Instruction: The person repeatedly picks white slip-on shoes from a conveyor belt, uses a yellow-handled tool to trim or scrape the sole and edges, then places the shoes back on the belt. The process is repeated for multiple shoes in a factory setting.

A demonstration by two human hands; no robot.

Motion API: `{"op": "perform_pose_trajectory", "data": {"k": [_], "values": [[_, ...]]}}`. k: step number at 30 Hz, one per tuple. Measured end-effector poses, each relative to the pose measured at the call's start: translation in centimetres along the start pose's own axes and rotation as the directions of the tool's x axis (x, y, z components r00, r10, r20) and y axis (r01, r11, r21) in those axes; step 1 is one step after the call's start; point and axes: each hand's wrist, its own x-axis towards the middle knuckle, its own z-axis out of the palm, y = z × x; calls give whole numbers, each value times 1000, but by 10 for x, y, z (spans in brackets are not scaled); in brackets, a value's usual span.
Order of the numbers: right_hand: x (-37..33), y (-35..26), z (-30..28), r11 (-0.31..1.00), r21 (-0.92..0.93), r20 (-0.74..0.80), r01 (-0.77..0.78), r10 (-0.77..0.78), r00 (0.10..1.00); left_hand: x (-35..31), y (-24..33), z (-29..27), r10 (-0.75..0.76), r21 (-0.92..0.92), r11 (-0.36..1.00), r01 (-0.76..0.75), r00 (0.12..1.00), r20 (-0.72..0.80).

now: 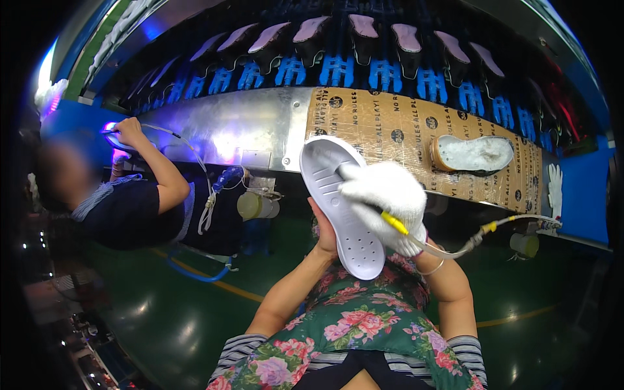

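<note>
Head view: taking the middle of the view as the centre of a clock, a pale lavender sole [343, 222] is held in the air just off centre toward 4 o'clock, its long axis running from about 11 o'clock down to 5, with grooves across the upper part and small holes in the lower end. The left hand [325, 231], bare, is closed on the sole's edge at the sole's own 8 o'clock side; the rest of its fingers are hidden behind the sole. The right hand [393, 198], in a white knitted glove, comes in from the sole's 3 o'clock side, its fingers drawn together around a slim tool [394, 223] with a yellow end, from which a clear hose [455, 250] curves away toward 4 o'clock. A dark tip shows at the gloved fingertips over the sole's upper part, though blur hides whether it touches. At 2 o'clock, printed brown cardboard [374, 136] covers the metal bench [263, 120], and on it lies a sole-shaped piece [478, 155] with tan sides and a whitish top. A spare white glove [554, 188] hangs at 3 o'clock. Pinkish sole-shaped forms [407, 38] stand in a row from 11 to 1 o'clock, near blue clamps [385, 75]. At 9 o'clock a co-worker [136, 205] sits with a raised hand near a purple light.
</note>
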Motion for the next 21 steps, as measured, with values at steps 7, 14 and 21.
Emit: {"op": "perform_pose_trajectory", "data": {"k": [7, 14, 21], "values": [[-15, -11, 31, 987, 35, 153, 155, -158, 975, 14, -24, -58, 17, -429, 898, 96, 967, 253], [-8, 5, 18, 995, 4, 23, 103, -103, 994, 6, 24, -20, 5, 61, 998, -7, 999, 42], [-11, -12, 25, 933, 360, 145, -10, -45, 988, 20, 18, -58, 71, -447, 894, 37, 972, 223]]}}
